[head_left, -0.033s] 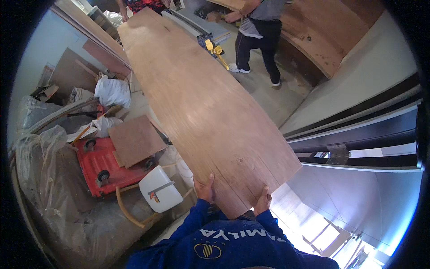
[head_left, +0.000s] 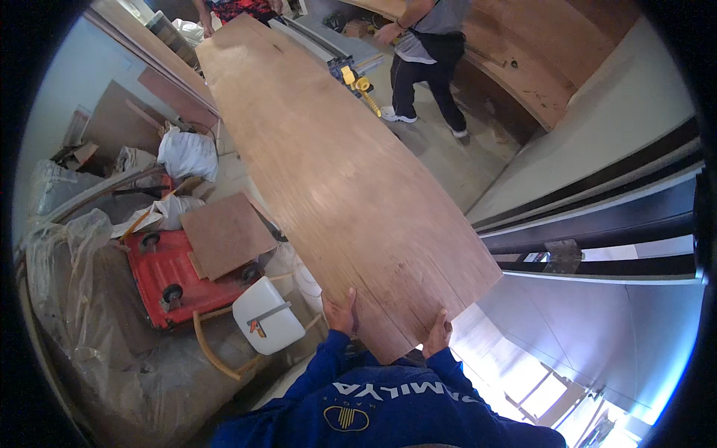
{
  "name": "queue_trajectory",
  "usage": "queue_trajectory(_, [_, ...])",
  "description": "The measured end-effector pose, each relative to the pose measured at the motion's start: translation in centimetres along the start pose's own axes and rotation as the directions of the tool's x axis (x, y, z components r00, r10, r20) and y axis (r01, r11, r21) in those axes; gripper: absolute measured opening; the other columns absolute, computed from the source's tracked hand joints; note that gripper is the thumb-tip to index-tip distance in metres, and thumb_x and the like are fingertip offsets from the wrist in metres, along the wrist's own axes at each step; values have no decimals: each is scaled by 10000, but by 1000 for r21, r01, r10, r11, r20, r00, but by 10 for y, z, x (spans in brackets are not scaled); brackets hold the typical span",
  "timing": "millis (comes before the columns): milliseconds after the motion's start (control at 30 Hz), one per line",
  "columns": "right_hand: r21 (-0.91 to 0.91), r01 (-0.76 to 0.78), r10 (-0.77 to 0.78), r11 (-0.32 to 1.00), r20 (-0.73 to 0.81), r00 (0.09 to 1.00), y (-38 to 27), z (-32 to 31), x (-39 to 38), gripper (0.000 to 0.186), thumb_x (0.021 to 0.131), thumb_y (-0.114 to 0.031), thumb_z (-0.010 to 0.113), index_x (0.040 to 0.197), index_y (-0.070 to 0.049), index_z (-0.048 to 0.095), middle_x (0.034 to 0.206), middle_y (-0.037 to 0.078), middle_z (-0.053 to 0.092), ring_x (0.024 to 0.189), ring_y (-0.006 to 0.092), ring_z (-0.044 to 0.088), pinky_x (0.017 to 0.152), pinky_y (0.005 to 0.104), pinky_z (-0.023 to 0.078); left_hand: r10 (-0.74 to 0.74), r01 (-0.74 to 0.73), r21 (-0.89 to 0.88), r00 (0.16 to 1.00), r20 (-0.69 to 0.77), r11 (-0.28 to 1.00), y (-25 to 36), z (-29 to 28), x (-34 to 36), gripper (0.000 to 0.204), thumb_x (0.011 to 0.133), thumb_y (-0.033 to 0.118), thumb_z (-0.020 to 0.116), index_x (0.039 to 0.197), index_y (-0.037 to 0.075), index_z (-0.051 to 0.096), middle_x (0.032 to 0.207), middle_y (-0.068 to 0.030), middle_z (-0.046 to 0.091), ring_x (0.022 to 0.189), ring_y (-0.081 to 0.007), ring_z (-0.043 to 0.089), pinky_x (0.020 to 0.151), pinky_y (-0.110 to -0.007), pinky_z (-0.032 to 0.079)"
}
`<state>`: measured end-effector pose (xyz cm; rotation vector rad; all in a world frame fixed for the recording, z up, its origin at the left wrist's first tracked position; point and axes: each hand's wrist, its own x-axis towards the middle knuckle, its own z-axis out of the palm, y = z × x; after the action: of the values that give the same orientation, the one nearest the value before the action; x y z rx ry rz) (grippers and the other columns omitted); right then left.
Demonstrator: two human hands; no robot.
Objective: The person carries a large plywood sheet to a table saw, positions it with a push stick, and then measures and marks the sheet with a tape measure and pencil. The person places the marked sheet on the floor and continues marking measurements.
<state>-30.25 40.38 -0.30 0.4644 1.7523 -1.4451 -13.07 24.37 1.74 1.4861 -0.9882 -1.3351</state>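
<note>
"What's that long piece running from the upper left of the frame down to the lower middle?"

"A wooden board (head_left: 343,179), reddish-brown, with a soft sheen in the middle, dark cracks along the grain near its lower end and a small dark mark near the far one."

"And the person in the blue top, how are they holding it?"

"Left hand (head_left: 340,315) clasps the long left edge, thumb on top. Right hand (head_left: 438,334) grips the short near edge, to the right of the lower corner. Both forearms reach up from the lower edge, in blue sleeves, well apart from each other."

"Anyone at the far end?"

"A co-worker's hand (head_left: 208,28) at the upper-left corner of the wood; that person's head is cut off by the frame."

"What can't you make out?"

"Most of the fingers, tucked below the wood, and whether anything props it underneath. A yellow tool (head_left: 360,81) sits beside the right edge, partly covered. Down at lower right, glare washes everything out."
</note>
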Motion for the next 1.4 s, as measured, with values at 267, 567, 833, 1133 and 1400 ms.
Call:
queue_trajectory(267, [170, -62, 24, 984, 222, 975, 17, 24, 42, 697, 992, -515, 571, 1432, -34, 324, 1399, 185, 474, 1259, 357, 537, 1017, 574, 488, 37, -36, 48, 999, -24, 998, 12, 5, 41, 572, 842, 129, 806, 1297, -10, 489, 1214, -138, 624, 1110, -241, 610, 980, -375, 485])
queue_trajectory(567, [104, -38, 6, 994, 287, 958, 25, 44, 66, 613, 1019, -466, 546, 1425, -54, 343, 1430, 177, 465, 1285, 358, 527, 1016, 577, 494, 76, -76, -170, 997, -8, 982, 11, 7, 68, 544, 832, 92, 798, 1274, -9, 497, 1187, -140, 642, 1059, -254, 639, 938, -380, 516])
queue_trajectory(833, [65, -35, 10, 997, 361, 933, 6, 60, 51, 628, 1027, -487, 515, 1401, -3, 371, 1401, 189, 484, 1269, 323, 527, 1046, 514, 458, 56, -54, -326, 998, -4, 944, 11, 6, 95, 511, 823, 89, 802, 1244, -9, 528, 1161, -146, 651, 1034, -244, 649, 920, -365, 522])
queue_trajectory(1133, [-110, -40, 78, 993, 366, 927, -25, 95, 40, 675, 1039, -530, 439, 1436, 9, 357, 1404, 200, 485, 1271, 309, 517, 1022, 450, 457, 39, -38, -298, 999, -4, 954, 26, 3, 132, 556, 831, 39, 792, 1299, -12, 496, 1215, -145, 628, 1084, -260, 633, 957, -382, 517])
queue_trajectory(1400, [-340, 58, 83, 939, 384, 920, -54, 115, 32, 678, 1030, -522, 456, 1377, 60, 473, 1370, 202, 523, 1269, 285, 504, 1053, 388, 411, 8, -14, -378, 1000, -16, 926, 39, 6, 147, 556, 830, 14, 780, 1307, -8, 494, 1246, -149, 621, 1097, -263, 633, 979, -386, 511])
